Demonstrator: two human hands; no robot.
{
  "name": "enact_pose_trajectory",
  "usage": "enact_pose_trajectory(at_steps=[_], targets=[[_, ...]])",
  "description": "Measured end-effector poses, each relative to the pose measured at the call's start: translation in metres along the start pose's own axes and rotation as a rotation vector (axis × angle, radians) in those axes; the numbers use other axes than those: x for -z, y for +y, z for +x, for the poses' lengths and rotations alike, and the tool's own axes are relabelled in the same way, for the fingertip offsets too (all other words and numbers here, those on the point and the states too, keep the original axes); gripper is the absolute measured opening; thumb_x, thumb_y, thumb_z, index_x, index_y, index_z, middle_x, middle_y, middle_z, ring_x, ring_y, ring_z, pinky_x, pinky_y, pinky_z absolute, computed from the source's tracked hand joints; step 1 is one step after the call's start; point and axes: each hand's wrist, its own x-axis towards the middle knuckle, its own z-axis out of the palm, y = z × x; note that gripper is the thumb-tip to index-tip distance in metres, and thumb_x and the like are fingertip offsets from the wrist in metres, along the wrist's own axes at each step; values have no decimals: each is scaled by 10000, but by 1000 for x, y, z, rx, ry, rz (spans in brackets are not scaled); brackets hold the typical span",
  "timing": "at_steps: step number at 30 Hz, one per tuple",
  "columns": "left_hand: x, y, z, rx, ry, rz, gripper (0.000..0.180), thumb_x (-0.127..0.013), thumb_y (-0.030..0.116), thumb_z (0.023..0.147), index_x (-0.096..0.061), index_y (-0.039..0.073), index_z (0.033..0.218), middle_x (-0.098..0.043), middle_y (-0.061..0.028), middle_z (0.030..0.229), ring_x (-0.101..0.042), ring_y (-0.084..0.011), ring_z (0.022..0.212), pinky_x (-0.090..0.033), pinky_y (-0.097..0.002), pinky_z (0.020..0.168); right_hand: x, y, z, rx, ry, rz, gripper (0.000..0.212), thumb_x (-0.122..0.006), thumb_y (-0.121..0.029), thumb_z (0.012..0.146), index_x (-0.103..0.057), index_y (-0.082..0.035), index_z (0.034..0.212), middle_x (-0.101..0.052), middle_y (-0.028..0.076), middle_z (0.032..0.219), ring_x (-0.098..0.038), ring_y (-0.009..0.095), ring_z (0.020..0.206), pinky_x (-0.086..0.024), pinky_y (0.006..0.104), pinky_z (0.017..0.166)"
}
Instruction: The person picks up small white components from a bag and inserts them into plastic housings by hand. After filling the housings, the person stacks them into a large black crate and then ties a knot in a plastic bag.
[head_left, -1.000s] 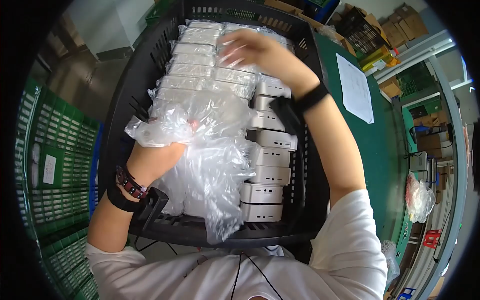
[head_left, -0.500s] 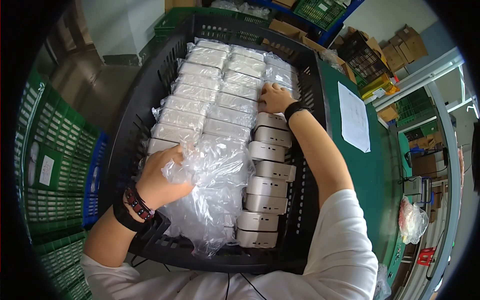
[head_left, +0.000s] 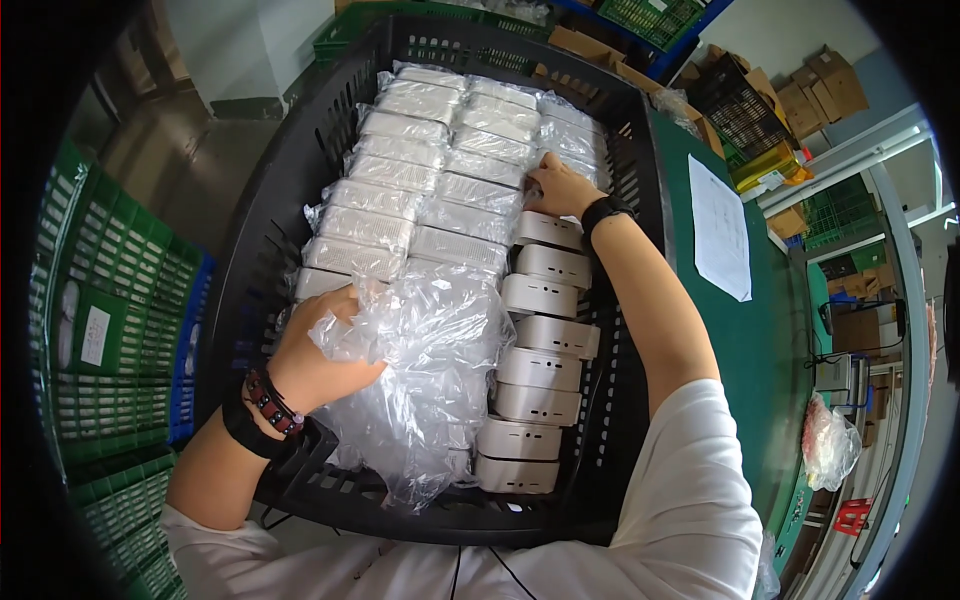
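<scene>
A bunch of crumpled clear plastic bags is gripped in my left hand and spreads over the near left part of a black slotted crate. Rows of flat white box-shaped devices in clear wrap fill the left and middle columns. Down the near right side stand bare white devices with small ports on their edges. My right hand is closed in the right column, where the bare devices meet wrapped ones. Its curled fingers hide what they hold.
Stacked green crates stand at the left. On the right, a green table carries a white paper sheet and a yellow bottle. Cardboard boxes and a dark crate are at the far right.
The view has shifted slightly. My right hand has moved a little, its fingers curling in more at the wrapped edge. My left hand keeps its hold on the plastic bags.
</scene>
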Motion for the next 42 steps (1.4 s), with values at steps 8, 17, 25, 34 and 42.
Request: enact_pose_trajectory(at_steps=[8,17,25,34,42], targets=[[6,-3,1,61,-39,16,441,-680,103,604,-586,28,1028,-634,-148,890,-628,-309,829,-496,-350,734,12,1,-9,-190,-55,29,573,-682,-425,729,-511,-99,1168,-491,145,1201,-549,342,1039,-452,390,867],[-7,-21,-3,104,-66,39,463,-687,108,594,-588,47,1042,-633,-146,901,-624,-311,821,-499,-352,742,14,-3,7,-132,0,-63,316,-661,-370,750,-645,-122,946,-645,98,952,-606,303,913,-483,399,767],[5,-3,4,23,-69,-145,471,-688,114,583,-580,45,1037,-610,-117,914,-608,-272,848,-480,-343,723,83,16,-32,-186,138,-58,242,-676,-318,745,-673,-102,855,-658,117,855,-621,326,808,-493,394,695],[2,-10,0,-193,-120,-137,476,-687,107,582,-587,50,1044,-596,-91,921,-570,-240,773,-459,-326,708,52,25,-31,-184,351,295,172,-632,-220,804,-617,-63,874,-649,136,885,-630,297,808,-479,375,685],[-7,-20,-1,-195,-112,-102,431,-687,110,616,-599,76,1037,-599,-94,900,-569,-274,769,-462,-336,716,45,19,-21,-586,696,1194,155,-577,-179,878,-570,-27,853,-552,37,707,-507,178,637,-427,314,594]])
